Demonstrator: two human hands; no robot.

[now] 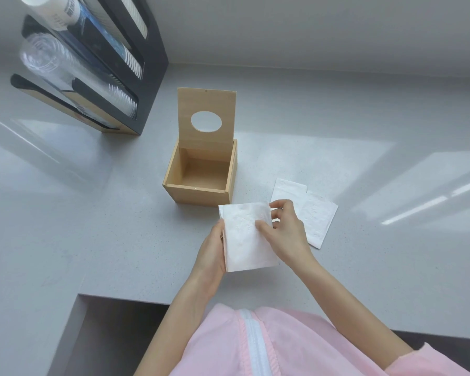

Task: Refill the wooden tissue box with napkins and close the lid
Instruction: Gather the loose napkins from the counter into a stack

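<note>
The wooden tissue box (196, 195) stands on the grey counter, its inside bare. Its lid (206, 104), with an oval hole, stands upright at the back edge. Just in front of the box I hold a small stack of white napkins (246, 240) above the counter. My left hand (212, 253) grips the stack's left edge from beneath. My right hand (285, 232) pinches its upper right corner, thumb on top. More white napkins (316, 213) lie flat on the counter to the right, partly behind my right hand.
A black cup dispenser (147, 77) holding paper cups and clear plastic cups stands at the back left, against the wall. The counter (92, 240) has a cut-out corner at the front left. My pink zipped jacket (255, 348) fills the bottom of the view.
</note>
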